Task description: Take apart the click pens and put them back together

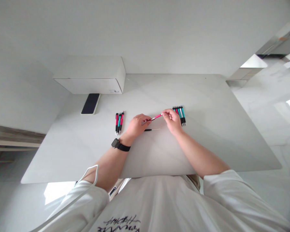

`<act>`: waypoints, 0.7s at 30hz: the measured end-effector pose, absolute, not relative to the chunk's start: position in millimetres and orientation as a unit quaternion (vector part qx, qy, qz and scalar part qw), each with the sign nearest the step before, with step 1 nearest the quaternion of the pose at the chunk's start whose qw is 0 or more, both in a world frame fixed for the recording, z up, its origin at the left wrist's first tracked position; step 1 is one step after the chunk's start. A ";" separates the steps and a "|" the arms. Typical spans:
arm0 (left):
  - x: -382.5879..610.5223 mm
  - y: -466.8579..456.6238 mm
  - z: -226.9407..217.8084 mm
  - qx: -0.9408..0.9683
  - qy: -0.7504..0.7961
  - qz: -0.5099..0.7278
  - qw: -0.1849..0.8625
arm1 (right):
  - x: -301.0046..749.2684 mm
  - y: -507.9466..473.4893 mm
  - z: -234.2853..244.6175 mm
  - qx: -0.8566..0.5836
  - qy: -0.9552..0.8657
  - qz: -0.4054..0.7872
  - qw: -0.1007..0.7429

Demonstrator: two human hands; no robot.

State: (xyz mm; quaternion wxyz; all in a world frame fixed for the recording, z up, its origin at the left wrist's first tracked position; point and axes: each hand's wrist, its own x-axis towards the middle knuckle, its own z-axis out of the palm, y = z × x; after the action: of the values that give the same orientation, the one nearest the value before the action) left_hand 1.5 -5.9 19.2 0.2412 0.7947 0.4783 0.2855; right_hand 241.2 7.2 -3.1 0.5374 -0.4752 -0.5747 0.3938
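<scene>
My left hand [136, 125], with a black watch on its wrist, pinches one end of a pink pen barrel [156, 117] above the table. At the barrel's other end, the fingertips of my right hand [172, 120] are closed on its tip, where a small pale bit shows. Just below my left fingers lies a black piece with a thin pale rod [155, 129], partly hidden by that hand. Close beside my right hand is a row of several pink, teal and white pens [181, 116]. Left of my left hand lie three pens [119, 123], pink and teal.
A white box [87, 85] stands at the table's back left against the wall. In front of it lies a dark-screened phone [91, 103]. The pale table [207, 141] has rounded corners, and its near edge runs along my body. A white cord [96, 174] loops by my left arm.
</scene>
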 end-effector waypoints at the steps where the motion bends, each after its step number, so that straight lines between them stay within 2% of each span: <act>1: 1.5 -6.0 19.2 0.795 0.476 0.288 0.243 | 240.7 6.6 -2.1 -0.476 -0.576 0.395 0.534; 9: 1.5 -5.7 17.1 0.788 0.483 0.295 0.242 | 238.8 1.7 2.5 -0.470 -0.606 0.399 0.502; 21: 3.0 -7.2 22.2 0.797 0.458 0.300 0.257 | 233.4 1.6 -6.5 -0.438 -0.607 0.473 0.465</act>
State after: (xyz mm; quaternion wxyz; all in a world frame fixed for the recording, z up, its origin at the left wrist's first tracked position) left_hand 3.0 -7.2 22.2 0.2567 0.7966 0.4577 0.3001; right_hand 233.4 1.6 -6.5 0.4651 -0.4380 -0.6067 0.4731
